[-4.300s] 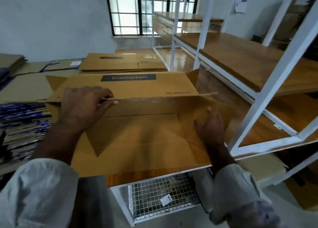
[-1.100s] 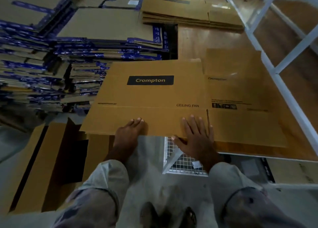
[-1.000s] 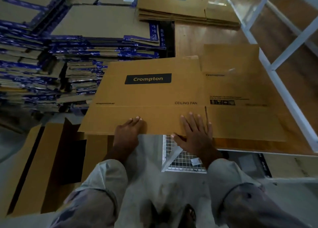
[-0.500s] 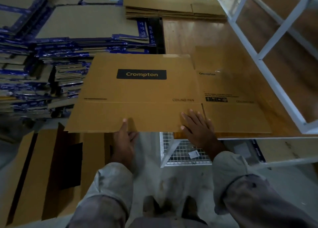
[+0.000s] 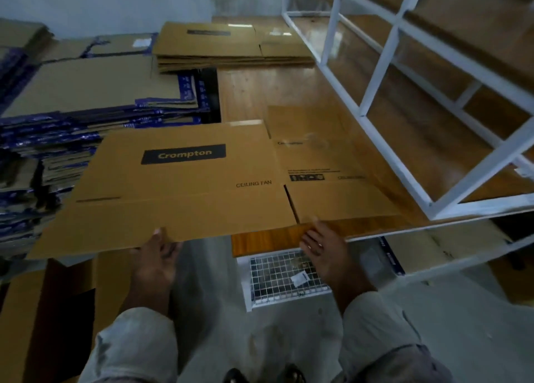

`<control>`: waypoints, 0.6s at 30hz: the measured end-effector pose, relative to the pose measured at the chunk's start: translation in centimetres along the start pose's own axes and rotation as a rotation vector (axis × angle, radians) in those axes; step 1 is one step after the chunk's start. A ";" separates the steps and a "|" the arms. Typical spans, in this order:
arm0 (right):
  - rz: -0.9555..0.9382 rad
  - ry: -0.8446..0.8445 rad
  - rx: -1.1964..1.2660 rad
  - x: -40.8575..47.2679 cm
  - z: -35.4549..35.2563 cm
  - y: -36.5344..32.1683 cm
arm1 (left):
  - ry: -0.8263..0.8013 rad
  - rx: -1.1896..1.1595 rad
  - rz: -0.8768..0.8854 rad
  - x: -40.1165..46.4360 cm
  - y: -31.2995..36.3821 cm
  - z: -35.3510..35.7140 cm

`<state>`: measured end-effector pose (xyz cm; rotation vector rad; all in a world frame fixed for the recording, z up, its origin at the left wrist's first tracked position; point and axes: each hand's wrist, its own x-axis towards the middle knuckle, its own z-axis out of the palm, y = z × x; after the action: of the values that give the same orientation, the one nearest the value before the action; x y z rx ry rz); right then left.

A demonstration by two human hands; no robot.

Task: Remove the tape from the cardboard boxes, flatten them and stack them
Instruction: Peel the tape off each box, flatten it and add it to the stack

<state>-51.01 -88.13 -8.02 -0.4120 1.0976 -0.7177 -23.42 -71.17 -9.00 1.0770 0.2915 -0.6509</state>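
Observation:
A flattened brown cardboard box (image 5: 185,186) printed "Crompton" and "CEILING FAN" lies across the wooden shelf board (image 5: 260,238), its left part hanging past the board's edge. My left hand (image 5: 156,255) grips the box's near edge, thumb on top and fingers underneath. My right hand (image 5: 320,244) lies at the near edge by the slit between two flaps, fingers straight, fingertips touching the cardboard. A stack of flattened brown boxes (image 5: 231,50) of the same kind rests at the far end of the board.
Piles of flattened blue-printed cartons (image 5: 86,99) fill the left side. A white metal rack frame (image 5: 404,64) rises on the right. A wire mesh basket (image 5: 283,278) sits below the board's front edge. More cardboard (image 5: 43,310) leans at the lower left.
The erect open box has been pressed flat. In the last half second my left hand stays gripping the near edge, my right hand has slid back to the edge, and the box has moved slightly away.

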 end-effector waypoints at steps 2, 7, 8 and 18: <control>0.004 -0.044 0.030 0.0 0.8 -0.7 | 0.004 -0.018 0.011 -1.3 0.3 0.7; -0.029 -0.056 0.177 -0.3 3.2 -4.0 | -0.021 -0.076 0.053 -3.7 1.6 2.1; -0.039 -0.079 0.196 -0.4 3.7 -4.6 | -0.044 -0.098 0.062 -3.8 2.0 2.4; -0.211 -0.362 0.277 -3.3 10.2 -9.7 | -0.151 -0.123 0.405 -5.5 9.8 7.6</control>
<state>-45.73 -93.12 4.51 -0.4040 0.6087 -0.9269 -22.31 -72.88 4.45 0.9274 -0.0198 -0.3426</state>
